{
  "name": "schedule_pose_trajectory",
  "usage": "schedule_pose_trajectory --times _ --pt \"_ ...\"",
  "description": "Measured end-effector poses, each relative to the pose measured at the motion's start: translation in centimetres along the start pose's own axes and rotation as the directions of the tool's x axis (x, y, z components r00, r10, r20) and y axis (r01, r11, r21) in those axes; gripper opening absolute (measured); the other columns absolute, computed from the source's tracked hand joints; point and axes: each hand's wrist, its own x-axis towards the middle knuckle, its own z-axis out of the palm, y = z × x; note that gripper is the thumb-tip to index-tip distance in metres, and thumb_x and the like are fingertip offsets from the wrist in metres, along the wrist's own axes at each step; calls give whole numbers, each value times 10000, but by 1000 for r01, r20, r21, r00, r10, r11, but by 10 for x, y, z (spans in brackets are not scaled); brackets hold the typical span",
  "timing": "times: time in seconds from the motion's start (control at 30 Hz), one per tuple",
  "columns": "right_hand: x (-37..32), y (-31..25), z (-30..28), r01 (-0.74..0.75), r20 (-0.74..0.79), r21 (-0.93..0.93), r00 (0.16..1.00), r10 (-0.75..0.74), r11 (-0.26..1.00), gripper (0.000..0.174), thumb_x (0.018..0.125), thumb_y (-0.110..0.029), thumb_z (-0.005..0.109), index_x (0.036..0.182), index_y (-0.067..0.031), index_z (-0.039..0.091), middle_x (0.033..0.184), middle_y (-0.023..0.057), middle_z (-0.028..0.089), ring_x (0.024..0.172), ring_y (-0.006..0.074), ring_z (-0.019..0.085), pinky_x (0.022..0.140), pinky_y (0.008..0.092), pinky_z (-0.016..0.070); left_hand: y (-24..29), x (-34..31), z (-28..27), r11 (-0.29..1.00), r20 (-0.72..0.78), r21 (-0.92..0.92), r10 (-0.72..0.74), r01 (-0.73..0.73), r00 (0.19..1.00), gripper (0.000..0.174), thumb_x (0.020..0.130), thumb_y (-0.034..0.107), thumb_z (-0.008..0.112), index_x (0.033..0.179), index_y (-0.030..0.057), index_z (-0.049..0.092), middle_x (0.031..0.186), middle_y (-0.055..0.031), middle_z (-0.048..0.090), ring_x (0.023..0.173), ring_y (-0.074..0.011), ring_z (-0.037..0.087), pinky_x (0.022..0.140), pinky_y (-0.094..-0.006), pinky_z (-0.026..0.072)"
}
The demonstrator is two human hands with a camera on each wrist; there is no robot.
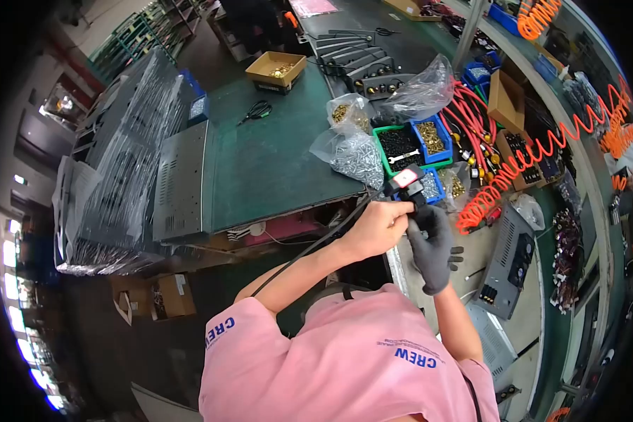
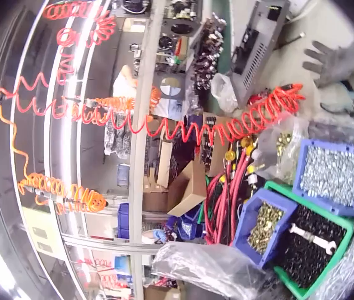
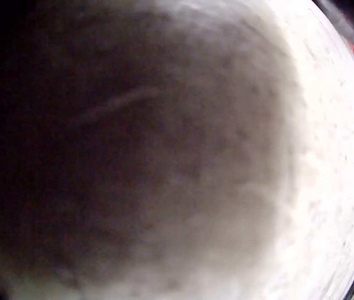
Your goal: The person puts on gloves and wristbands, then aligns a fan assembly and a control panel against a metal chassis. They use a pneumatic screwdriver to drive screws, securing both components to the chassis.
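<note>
In the head view, my bare left hand (image 1: 378, 228) has curled fingers at the underside of a small black device with a lit screen (image 1: 406, 176). My right hand (image 1: 431, 246), in a dark grey glove, grips the device's lower part from the other side. A black cable (image 1: 316, 243) runs from near the device along the left forearm. Just beyond lie a green bin of black screws (image 1: 398, 141) with a wrench (image 1: 404, 156) on top and a blue bin of brass parts (image 1: 430, 137). Neither hand shows in the left wrist view; the right wrist view is dark and blurred.
A loose grey glove (image 2: 336, 62) and pliers (image 2: 343, 105) lie on the bench near a grey vented panel (image 1: 506, 264). Orange coiled hoses (image 1: 485, 204) hang at the right. Scissors (image 1: 255, 111) and a cardboard box (image 1: 276, 70) rest on the green table (image 1: 260, 169).
</note>
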Motion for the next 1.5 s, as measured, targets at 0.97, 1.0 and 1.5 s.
schedule_pose_trajectory --times 0.97,1.0,1.5 --pt "27 -57 -15 -110 30 254 994 106 961 229 832 12 541 1061 14 527 924 21 562 820 61 493 715 199 413 -8 56 -9 886 256 -442 273 -139 927 335 855 -39 453 1179 4 523 1121 -54 579 1033 -75 489 929 -232 371" --pt "27 -54 -13 -111 34 253 994 105 961 229 832 12 541 1061 14 527 924 21 562 820 61 493 715 199 413 0 54 -13 903 257 -381 308 -196 916 366 825 -58 430 1178 -19 518 1120 -68 577 1039 -98 501 928 -245 370" --pt "27 -63 -17 -23 39 125 999 18 992 140 807 -9 573 946 -3 587 863 31 568 767 98 526 676 228 432 -4 43 -3 502 308 -863 429 60 849 653 680 6 395 1321 -69 290 1374 -169 318 1286 -264 292 1076 -370 197"
